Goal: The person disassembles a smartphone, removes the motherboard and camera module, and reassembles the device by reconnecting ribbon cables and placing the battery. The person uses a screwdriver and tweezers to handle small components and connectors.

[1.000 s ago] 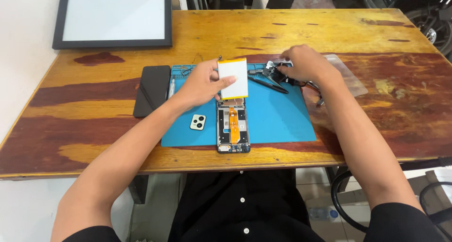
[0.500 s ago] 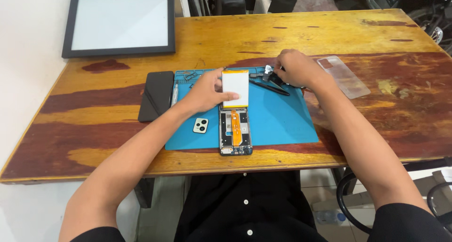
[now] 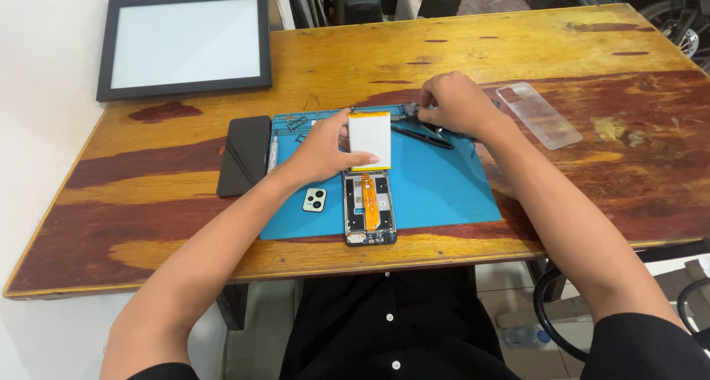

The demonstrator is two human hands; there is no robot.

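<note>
1. White and flat, the rectangular battery has a thin yellow edge along its top; it sits over the upper part of the opened phone, at the middle of the blue mat.
2. Left hand has its fingers clamped on the battery's left side, thumb across the lower edge.
3. Below the battery, the opened phone shows a dark frame with an orange ribbon strip down its centre and small circuit parts at the bottom.
4. Right hand rests at the mat's top edge, fingers curled together over small dark parts; whether it actually pinches one is hard to tell.
5. Just beside that hand lies a slim black tool.
6. Left of the phone lie a small pale camera cover and a glossy black screen panel.
7. Everything sits on a worn, varnished wooden table, with a clear soft case at the right and a black-framed white panel at the far left.
</note>
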